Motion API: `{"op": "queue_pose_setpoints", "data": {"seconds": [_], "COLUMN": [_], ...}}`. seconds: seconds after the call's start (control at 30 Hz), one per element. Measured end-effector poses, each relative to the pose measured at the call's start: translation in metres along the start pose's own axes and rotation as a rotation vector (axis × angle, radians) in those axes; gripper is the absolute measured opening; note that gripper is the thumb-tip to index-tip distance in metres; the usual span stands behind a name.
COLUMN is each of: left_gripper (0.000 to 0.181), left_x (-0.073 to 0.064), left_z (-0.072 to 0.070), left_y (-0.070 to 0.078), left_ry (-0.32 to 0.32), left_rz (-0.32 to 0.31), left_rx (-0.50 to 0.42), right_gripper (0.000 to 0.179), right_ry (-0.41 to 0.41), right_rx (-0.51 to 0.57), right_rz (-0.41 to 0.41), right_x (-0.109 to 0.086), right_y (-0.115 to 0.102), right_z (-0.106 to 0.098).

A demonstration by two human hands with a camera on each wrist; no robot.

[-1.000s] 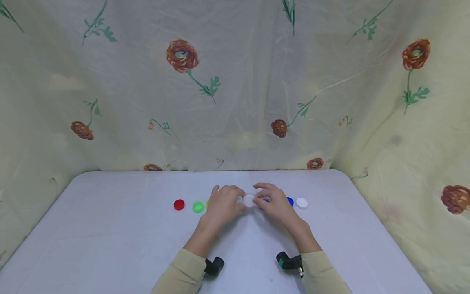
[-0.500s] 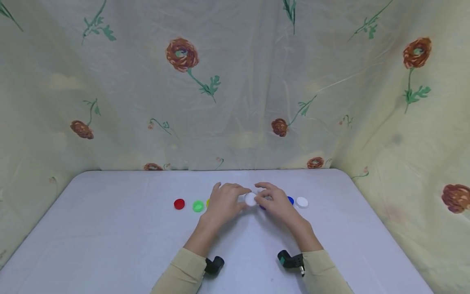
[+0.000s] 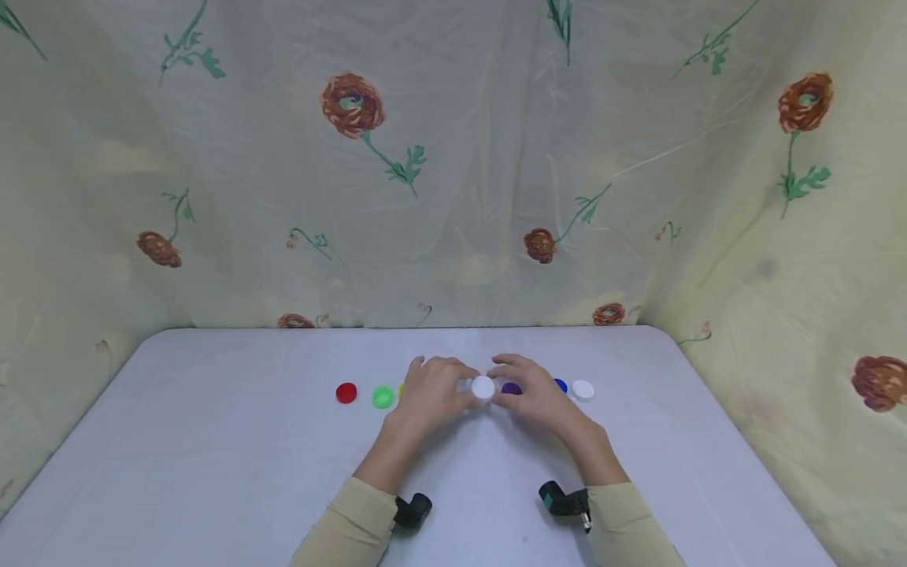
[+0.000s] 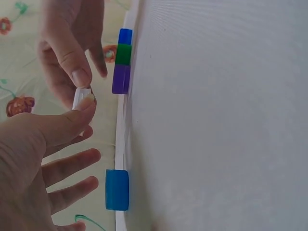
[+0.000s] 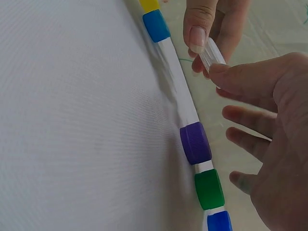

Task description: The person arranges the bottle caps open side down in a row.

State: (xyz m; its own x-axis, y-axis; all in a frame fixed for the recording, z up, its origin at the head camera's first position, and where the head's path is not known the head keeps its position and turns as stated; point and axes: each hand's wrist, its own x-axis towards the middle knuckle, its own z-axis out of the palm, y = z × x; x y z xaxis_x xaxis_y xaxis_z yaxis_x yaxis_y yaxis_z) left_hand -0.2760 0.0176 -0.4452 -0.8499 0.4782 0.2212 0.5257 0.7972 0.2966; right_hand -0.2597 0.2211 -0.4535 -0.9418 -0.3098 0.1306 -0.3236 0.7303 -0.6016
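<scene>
A white bottle cap (image 3: 483,388) is held up above the table between both hands, its round face toward the head view. My left hand (image 3: 434,394) pinches its left edge with thumb and forefinger; the other fingers are spread, as the left wrist view shows. My right hand (image 3: 537,396) pinches the opposite edge, its thumb lying against the cap's side (image 5: 211,54) in the right wrist view. A purple cap (image 3: 512,388) sits on the table just behind the right hand's fingers. A light blue cap (image 4: 117,189) stands near my left hand in the left wrist view.
Along the row lie a red cap (image 3: 346,393), a light green cap (image 3: 383,397), a yellow cap (image 5: 149,5), a green cap (image 5: 209,189), a blue cap (image 3: 560,386) and another white cap (image 3: 583,390). A flowered curtain (image 3: 453,197) hangs behind the white table (image 3: 234,457).
The held white cap has shifted and turned slightly between the hands. My right thumb and forefinger have moved on its edge and spread apart, so more of the purple cap shows.
</scene>
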Motion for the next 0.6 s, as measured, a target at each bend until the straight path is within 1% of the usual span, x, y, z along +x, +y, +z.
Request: {"op": "queue_pose_setpoints", "data": {"seconds": [0.2,0.3,0.47,0.6], "left_gripper": [0.039,0.038,0.036,0.036], "left_x": [0.0,0.001,0.001,0.0], "left_z": [0.003,0.004,0.004,0.003], "left_y": [0.001,0.003,0.008,0.011], "left_ry": [-0.002,0.009,0.026,0.021], "left_rz": [-0.012,-0.031,-0.069,-0.087], "left_rx": [-0.012,-0.025,-0.018,-0.013], "right_gripper": [0.032,0.03,0.03,0.031], "right_ry": [0.015,0.028,0.033,0.031], "right_rx": [0.012,0.005,0.002,-0.005], "right_rz": [-0.032,-0.048,-0.038,-0.012], "right_x": [-0.002,-0.002,-0.002,-0.003], "right_y": [-0.001,-0.001,0.0,0.001], "right_z": [-0.001,0.0,0.002,0.004]}}
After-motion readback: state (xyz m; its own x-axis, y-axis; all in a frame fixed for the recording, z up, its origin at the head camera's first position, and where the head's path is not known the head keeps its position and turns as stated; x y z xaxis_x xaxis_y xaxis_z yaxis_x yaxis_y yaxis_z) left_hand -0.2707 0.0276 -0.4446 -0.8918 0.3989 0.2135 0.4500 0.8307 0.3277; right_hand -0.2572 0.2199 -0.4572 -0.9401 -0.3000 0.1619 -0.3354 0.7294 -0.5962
